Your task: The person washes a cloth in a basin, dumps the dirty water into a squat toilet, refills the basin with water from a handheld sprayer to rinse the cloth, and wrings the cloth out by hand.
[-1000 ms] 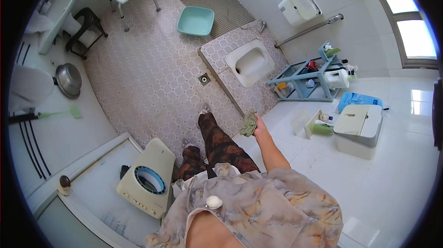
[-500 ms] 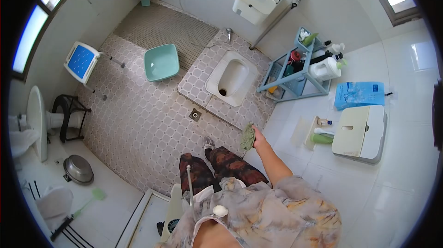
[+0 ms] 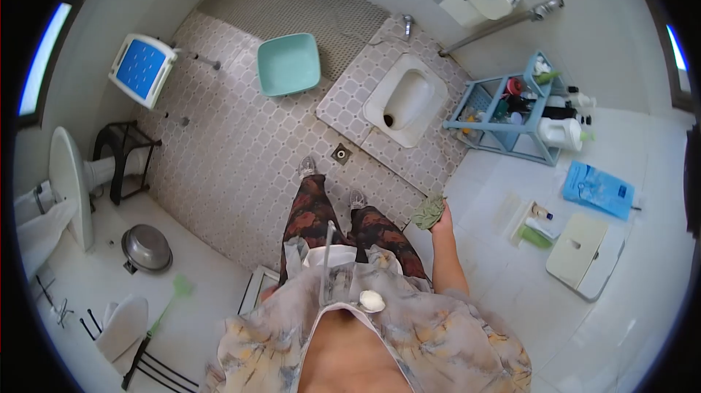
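My right hand (image 3: 441, 220) is closed on a crumpled green cloth (image 3: 428, 212), held out to the right of my legs, above the edge of the raised tiled step. Beside my left hip a small patch of skin (image 3: 269, 293) shows, perhaps part of my left hand; its fingers cannot be made out. A thin grey rod (image 3: 328, 258) stands up in front of my waist, and what holds it is hidden. Beyond my right hand lies the squat toilet (image 3: 406, 101), set in the step.
A teal basin (image 3: 289, 65) sits on the tiled floor near a floor drain (image 3: 341, 153). On the right stand a blue rack (image 3: 504, 117) with bottles and a lidded bin (image 3: 586, 256). At left are a blue-topped stool (image 3: 143, 70), a dark stool (image 3: 121, 159) and a washbasin (image 3: 71, 188).
The view has turned left, and the washing machine has dropped out of sight. My feet have changed position on the floor. The green cloth is still in my right hand. The grey rod now shows.
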Motion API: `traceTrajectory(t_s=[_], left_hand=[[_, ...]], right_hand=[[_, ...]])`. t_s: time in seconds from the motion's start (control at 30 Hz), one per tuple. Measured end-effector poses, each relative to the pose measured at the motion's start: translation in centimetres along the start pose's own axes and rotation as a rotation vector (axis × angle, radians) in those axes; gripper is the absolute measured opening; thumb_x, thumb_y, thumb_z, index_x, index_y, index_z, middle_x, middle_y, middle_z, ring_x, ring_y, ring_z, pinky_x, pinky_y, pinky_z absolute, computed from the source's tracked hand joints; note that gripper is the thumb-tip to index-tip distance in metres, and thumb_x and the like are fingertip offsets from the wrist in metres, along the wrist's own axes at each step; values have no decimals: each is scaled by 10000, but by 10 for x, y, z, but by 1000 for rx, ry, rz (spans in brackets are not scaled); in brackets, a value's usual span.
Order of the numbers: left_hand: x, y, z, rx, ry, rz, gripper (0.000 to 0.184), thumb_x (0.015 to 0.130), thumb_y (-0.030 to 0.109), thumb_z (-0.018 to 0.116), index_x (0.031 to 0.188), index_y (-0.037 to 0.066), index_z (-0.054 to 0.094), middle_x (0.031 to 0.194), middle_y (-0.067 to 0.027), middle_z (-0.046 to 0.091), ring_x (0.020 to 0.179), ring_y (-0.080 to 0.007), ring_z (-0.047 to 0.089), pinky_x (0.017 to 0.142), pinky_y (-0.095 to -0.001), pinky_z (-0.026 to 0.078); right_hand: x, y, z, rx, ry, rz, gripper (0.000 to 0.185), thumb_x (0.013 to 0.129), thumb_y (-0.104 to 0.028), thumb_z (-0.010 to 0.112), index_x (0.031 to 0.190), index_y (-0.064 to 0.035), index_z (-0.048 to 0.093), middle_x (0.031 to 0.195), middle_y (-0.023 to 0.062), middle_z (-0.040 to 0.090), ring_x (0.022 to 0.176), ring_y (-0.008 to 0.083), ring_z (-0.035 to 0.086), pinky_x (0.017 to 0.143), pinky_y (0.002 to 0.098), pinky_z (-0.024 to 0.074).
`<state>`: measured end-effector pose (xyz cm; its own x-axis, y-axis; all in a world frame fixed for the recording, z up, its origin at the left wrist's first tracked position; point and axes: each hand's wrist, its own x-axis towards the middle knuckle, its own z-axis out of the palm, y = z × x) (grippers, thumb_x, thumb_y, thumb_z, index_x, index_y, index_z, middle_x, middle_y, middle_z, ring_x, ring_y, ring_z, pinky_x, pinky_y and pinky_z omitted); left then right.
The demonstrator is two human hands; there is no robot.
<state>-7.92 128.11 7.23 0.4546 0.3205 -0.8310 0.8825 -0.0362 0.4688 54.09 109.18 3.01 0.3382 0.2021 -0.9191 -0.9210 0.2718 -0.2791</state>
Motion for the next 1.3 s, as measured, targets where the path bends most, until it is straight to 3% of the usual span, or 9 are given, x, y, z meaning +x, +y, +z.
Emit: traceTrajectory(t_s=[0.1, 0.2, 0.33, 0.4, 0.63, 0.73, 0.97, 1.17, 1.3], left_hand=[[9, -2, -68, 347, 33, 196, 347, 871, 186, 591, 1173, 16, 585, 1025, -179, 659, 911, -305, 652, 773, -429, 546], [32, -37, -91, -695, 109, -335, 352, 894, 259, 561, 1177, 51, 585, 1018, -151, 665, 889, -274, 650, 731, -408, 550], [39, -47, -143, -825, 110, -505, 372, 890, 296, 573, 1187, 74, 577, 993, -130, 667, 859, -244, 653, 724, -386, 548], [44, -12, -164, -960, 207, -681, 346, 889, 302, 574, 1144, 69, 586, 983, -128, 666, 847, -239, 654, 718, -379, 548], [60, 40, -173, -937, 202, -701, 337, 902, 307, 567, 1138, 67, 583, 984, -120, 656, 848, -234, 652, 711, -376, 548], [69, 46, -166, -984, 236, -675, 349, 909, 299, 559, 1167, 65, 580, 988, -117, 653, 844, -230, 650, 704, -364, 547], [107, 35, -172, -995, 138, -669, 373, 918, 319, 559, 1181, 55, 575, 995, -128, 653, 863, -236, 652, 710, -368, 550], [171, 18, -233, -1014, 76, -667, 372, 898, 336, 602, 1149, 62, 582, 980, -119, 663, 833, -225, 659, 702, -358, 551], [220, 3, -298, -1025, 169, -604, 369, 885, 348, 619, 1127, 71, 586, 963, -102, 667, 824, -211, 659, 674, -345, 547]], right_hand=[[-2, 28, 33, 15, 67, 14, 409, 992, -413, 366, 1148, -127, 613, 1080, 87, 654, 1017, 322, 615, 908, 574, 476], [-11, 52, 69, 25, 72, -12, 410, 988, -414, 379, 1157, -122, 610, 1097, 101, 647, 1028, 336, 607, 908, 576, 474], [7, 76, 74, 49, 72, -14, 397, 980, -403, 414, 1160, -106, 606, 1114, 111, 640, 1029, 349, 602, 907, 558, 480], [9, 80, 83, 35, 58, 2, 386, 976, -390, 431, 1164, -99, 602, 1122, 107, 639, 1033, 340, 603, 911, 541, 484], [45, 86, 117, 15, -38, 46, 363, 959, -385, 467, 1116, -99, 627, 1063, 90, 664, 968, 311, 633, 864, 511, 513], [53, 87, 155, -100, 33, 93, 378, 962, -385, 473, 1186, -108, 598, 1150, 71, 635, 1041, 279, 610, 916, 474, 496], [83, 109, 250, -182, -1, 161, 331, 955, -371, 504, 1107, -106, 633, 1028, 62, 669, 928, 254, 639, 846, 444, 526], [115, 145, 318, -214, 30, 245, 341, 951, -385, 513, 1086, -100, 643, 979, 62, 677, 879, 251, 644, 818, 427, 530], [137, 170, 362, -210, 52, 227, 336, 956, -371, 504, 1085, -95, 647, 1013, 68, 681, 899, 247, 645, 839, 434, 524]])
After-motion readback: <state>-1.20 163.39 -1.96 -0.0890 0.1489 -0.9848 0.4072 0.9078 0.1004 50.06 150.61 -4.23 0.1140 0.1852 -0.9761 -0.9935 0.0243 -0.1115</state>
